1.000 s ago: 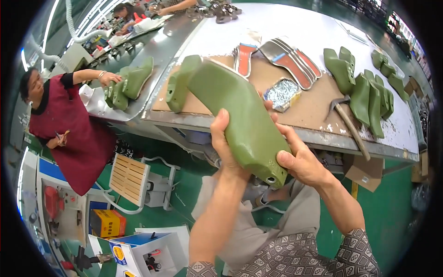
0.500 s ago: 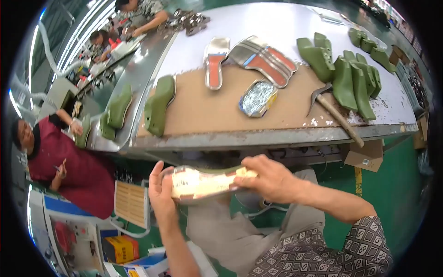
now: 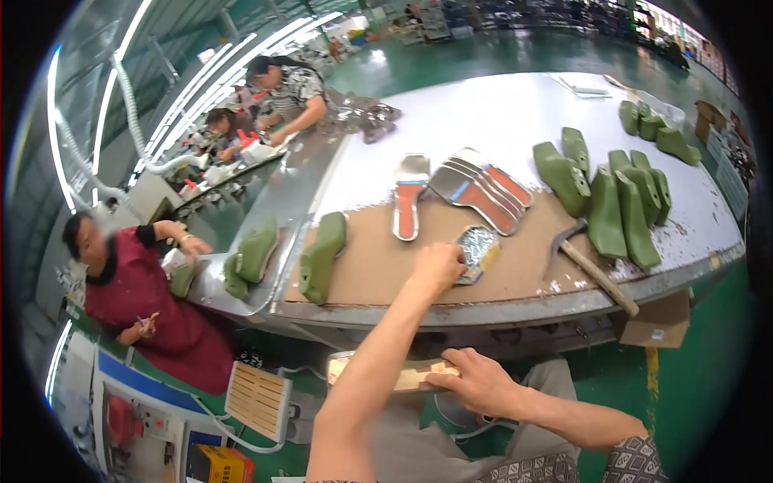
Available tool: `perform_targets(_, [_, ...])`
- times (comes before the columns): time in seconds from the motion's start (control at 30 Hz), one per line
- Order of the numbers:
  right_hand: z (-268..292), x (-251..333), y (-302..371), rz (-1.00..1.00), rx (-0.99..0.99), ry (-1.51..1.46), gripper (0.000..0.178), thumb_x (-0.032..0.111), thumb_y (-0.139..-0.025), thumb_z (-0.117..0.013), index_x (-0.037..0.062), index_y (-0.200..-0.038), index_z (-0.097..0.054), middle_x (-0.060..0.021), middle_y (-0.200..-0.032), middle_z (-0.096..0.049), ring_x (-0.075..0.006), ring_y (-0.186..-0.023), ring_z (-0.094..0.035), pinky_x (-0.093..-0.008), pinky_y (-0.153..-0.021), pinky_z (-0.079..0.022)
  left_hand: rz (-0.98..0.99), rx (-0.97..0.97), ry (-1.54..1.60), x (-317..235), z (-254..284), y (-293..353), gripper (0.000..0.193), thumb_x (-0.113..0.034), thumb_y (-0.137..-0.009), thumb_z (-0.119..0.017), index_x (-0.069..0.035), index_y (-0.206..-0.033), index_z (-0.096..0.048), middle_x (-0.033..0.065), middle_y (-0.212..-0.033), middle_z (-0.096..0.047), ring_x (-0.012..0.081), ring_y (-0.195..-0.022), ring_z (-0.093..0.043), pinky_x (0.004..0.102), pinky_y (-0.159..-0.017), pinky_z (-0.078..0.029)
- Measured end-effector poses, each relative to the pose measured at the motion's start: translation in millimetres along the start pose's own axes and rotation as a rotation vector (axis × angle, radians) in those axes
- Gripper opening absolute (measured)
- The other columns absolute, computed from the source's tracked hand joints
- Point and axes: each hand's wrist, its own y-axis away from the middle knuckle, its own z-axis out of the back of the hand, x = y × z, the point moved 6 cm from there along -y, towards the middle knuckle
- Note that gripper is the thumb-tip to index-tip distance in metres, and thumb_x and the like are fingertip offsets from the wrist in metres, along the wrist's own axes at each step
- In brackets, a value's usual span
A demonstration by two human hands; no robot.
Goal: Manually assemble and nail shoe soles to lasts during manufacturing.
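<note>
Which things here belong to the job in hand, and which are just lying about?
In the job:
pale sole, in the right hand
metal bits, by the left hand
hammer, probably

Apparently just lying about:
chair
carton
yellow box

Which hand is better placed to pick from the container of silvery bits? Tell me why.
Left, probably: the left hand is right at the container, while the right hand is farther off, gripping the pale-faced piece.

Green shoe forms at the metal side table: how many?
3 visible: a far form, a nearer form overlapping it, and a third form by the co-worker's hand. Others could be hidden behind.
</note>
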Motion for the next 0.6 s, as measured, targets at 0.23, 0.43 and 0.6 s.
perform_targets(0.23, [0, -6, 3, -0.017, -0.027, 0.029, 0.048, 0.003, -0.073, -0.057, 0.0196, -0.118, -0.056, -0.013, -0.104, -0.048, -0.0301, -0.088, -0.052, -0.0388, -0.074, -0.049, 0.063, -0.234, 0.156, 1, 11, 12, 0.013, -0.021, -0.079, -0.069, -0.011, -0.086, -0.073, 0.0111, -0.077, -0.069, 0.026, -0.069, -0.067, 0.0381, -0.066, -0.053])
perform_targets(0.43, [1, -1, 1, 0.005, -0.05, 0.059, 0.047, 0.005, -0.073, -0.058, 0.0196, -0.117, -0.056, -0.0139, -0.106, -0.049, -0.0299, -0.087, -0.051, -0.0385, -0.073, -0.049, 0.056, -0.43, 0.582, 10, 21, 16, 0.012, -0.012, -0.084, -0.069, -0.001, -0.087, -0.067, 0.011, -0.074, -0.069, 0.0144, -0.06, -0.063, 0.0292, -0.056, -0.05])
perform_targets(0.6, [-3, -2, 7, 0.004, -0.06, 0.097, 0.045, 0.01, -0.071, -0.068, 0.0194, -0.114, -0.06, -0.0137, -0.107, -0.051, -0.0294, -0.085, -0.054, -0.0373, -0.072, -0.049, -0.009, -0.425, 0.563, -8, 40, 42, 0.017, -0.014, -0.089, -0.065, 0.001, -0.086, -0.056, 0.0081, -0.072, -0.066, 0.0116, -0.061, -0.06, 0.0279, -0.056, -0.048])
